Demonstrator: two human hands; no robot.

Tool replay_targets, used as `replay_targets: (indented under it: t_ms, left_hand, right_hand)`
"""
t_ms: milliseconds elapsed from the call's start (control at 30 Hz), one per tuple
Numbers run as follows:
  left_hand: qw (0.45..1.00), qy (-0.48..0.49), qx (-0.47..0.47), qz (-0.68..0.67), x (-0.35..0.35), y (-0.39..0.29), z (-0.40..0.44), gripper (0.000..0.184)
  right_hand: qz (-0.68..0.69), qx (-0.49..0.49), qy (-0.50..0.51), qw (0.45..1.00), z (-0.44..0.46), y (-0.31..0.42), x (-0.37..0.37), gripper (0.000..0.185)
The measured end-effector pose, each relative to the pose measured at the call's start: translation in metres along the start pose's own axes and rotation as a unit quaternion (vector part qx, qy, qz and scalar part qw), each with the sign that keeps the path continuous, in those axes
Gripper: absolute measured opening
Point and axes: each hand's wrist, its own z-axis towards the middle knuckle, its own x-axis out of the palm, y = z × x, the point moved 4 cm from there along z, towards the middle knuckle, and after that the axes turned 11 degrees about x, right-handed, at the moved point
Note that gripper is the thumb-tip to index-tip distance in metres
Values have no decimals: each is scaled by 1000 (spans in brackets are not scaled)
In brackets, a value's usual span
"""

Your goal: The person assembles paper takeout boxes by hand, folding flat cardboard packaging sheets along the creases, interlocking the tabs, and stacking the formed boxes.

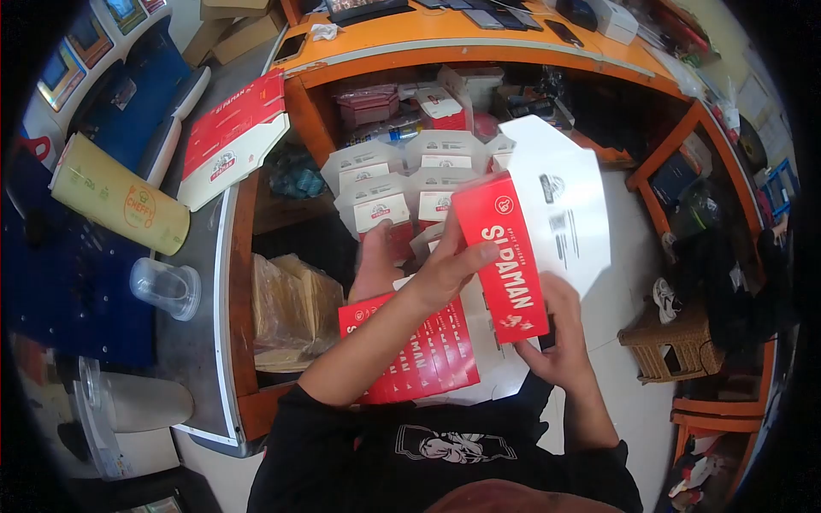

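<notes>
A red and white "Si Paman" paper food box (503, 265) is held up in front of me, its large white flap (560, 205) standing open to the right. The fingers and thumb of my left hand (453, 267) close on the box's left side. My right hand (560, 342) grips it from below at the lower right corner. Beneath my left forearm lies a fanned stack of flat red cartons (419, 359) on my lap. Beyond the hands, several formed boxes (380, 209) with raised white flaps stand in rows on the floor.
An orange desk (410, 38) spans the back, with phones on top. On the grey counter at left are a flat carton (235, 137), a yellow cup (128, 201) and a clear plastic cup (167, 289). A bare foot (374, 261) is beside the boxes. A woven stool (671, 346) stands right.
</notes>
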Motion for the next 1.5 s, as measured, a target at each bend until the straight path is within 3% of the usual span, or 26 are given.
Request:
replay_targets:
  t_ms: [67, 100, 133, 167, 233, 300, 400, 500, 567, 767, 967, 1067, 1267, 1500]
  left_hand:
    - [998, 36, -45, -18, 5, 1, -2, 93]
    - [994, 53, -45, 82, -5, 5, -4, 88]
    - [980, 69, -44, 182, -21, 11, -5, 83]
    - [955, 84, -42, 280, -37, 16, -7, 79]
    - [849, 128, -34, 511, -53, 1, -9, 69]
    - [789, 190, -102, 575, -67, -5, -11, 61]
    - [814, 269, -254, 447, -86, 12, -19, 49]
    - [864, 254, -279, 334, -112, 42, -18, 35]
    - [903, 222, -291, 225, -121, 50, -17, 27]
    - [937, 179, -270, 132, -114, 52, -18, 21]
    - [936, 195, -267, 123, -121, 56, -20, 21]
    - [924, 182, -314, 117, -119, 54, -22, 21]
    - [948, 168, -251, 99, -114, 49, -20, 24]
    - [943, 143, -269, 130, -118, 55, -24, 21]
  right_hand:
    - [75, -38, 83, 993, -7, -14, 5, 42]
    - [113, -59, 125, 984, -10, -19, 8, 36]
    - [186, 25, 134, 973, -15, -17, 10, 25]
    - [196, 37, 145, 969, -22, -22, 11, 25]
    - [216, 60, 167, 960, -34, -43, 17, 24]
    - [275, 143, 191, 931, -52, -58, 28, 21]
    - [372, 201, 242, 873, -86, -74, 55, 19]
    - [406, 244, 295, 830, -97, -66, 69, 19]
    - [399, 232, 284, 840, -105, -71, 80, 20]
    - [352, 182, 281, 874, -98, -64, 90, 22]
    - [436, 222, 317, 812, -117, -78, 114, 21]
    - [388, 248, 333, 823, -120, -78, 104, 21]
    - [348, 229, 301, 858, -110, -65, 108, 23]
    - [339, 193, 394, 832, -98, -54, 90, 29]
